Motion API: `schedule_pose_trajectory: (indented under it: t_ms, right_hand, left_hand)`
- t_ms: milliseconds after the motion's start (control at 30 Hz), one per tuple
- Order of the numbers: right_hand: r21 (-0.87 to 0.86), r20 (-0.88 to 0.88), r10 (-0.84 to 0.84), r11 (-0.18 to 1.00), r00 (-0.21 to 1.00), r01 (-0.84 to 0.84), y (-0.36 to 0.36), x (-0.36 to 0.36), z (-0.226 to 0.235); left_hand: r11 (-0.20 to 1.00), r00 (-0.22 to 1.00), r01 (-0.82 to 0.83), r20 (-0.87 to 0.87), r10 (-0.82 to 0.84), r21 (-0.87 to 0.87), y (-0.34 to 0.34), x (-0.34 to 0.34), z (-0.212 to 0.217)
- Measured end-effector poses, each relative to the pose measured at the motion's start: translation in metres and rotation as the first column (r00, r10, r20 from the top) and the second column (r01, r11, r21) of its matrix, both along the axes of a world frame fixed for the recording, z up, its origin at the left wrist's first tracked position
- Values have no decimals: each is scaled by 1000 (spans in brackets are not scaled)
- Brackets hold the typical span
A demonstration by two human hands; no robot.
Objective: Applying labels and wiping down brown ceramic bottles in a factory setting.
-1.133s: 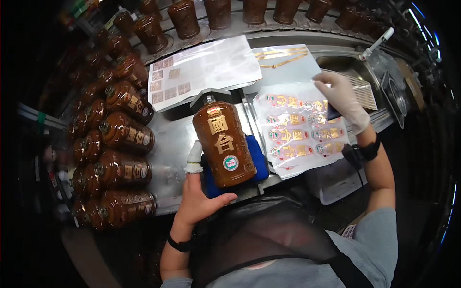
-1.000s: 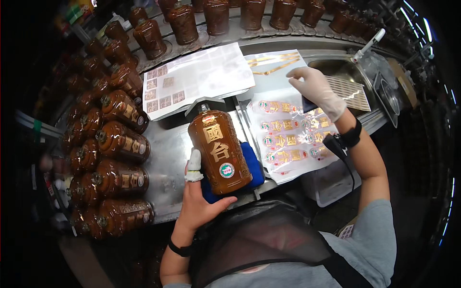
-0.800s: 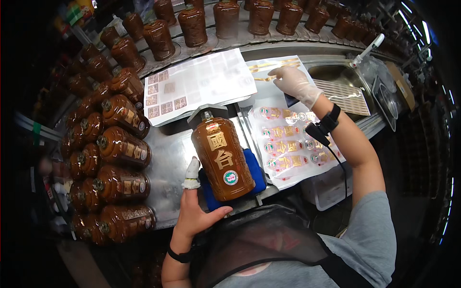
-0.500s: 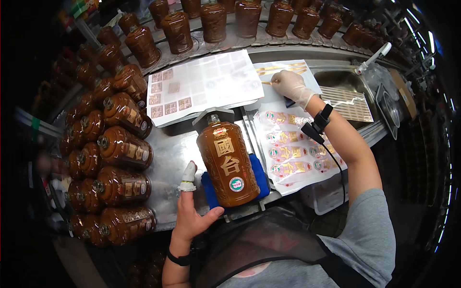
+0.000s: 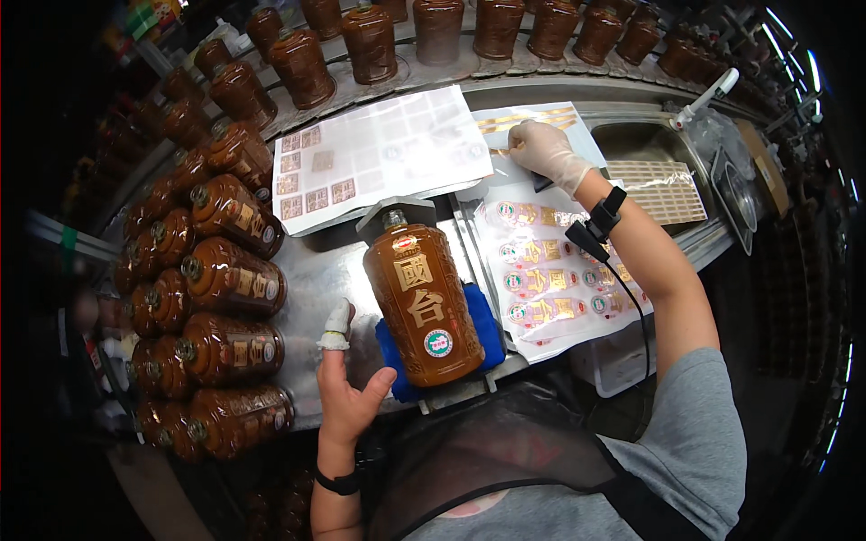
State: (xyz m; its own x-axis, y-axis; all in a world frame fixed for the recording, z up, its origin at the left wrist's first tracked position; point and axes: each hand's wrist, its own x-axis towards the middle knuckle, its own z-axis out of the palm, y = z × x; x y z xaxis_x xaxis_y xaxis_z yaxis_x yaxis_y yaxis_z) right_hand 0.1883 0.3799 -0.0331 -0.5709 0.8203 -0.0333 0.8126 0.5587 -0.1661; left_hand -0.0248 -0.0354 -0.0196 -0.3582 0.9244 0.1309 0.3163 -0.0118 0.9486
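While spreading left hand [image 5: 348, 397], gold-lettered brown bottle [image 5: 422, 305] rightward, bunching right hand [image 5: 547, 151] at gold strip [image 5: 499, 151]; can't tell contents or pinch.

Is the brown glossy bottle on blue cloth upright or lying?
Lying down: the bottle rests on blue cloth, its gold-marked front facing up.

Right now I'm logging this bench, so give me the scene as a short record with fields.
bottle: brown, lying label-up, neck away, blue cloth under its lower end
left grip: open, left of the bottle, not touching it
right grip: gloved, at the gold strips; hold unclear
label sheet: right of the bottle
stacked bottles: lying at left
standing bottles: row behind
sink: right, partly under striped sheet
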Motion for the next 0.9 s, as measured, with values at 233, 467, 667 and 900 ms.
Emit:
schedule_pose_trajectory:
  t_ms: [233,467,667,900]
  right_hand:
    - [-375,-436,-64,919,898,-116,-4,27,26]
    - [-397,-350,24,902,937,-171,-72,52,114]
    - [-455,-252,110,863,961,-218,-145,61,183]
    - [-515,-262,219,792,940,-328,-214,54,227]
  left_hand:
    - [999,998,-43,39,43,12,-3,-1,4]
    - [974,987,-67,155,34,217,17,-2,47]
    - [962,907,171,348,-238,215,48,30,96]
    - [857,848,424,204,-490,294,94,90,110]
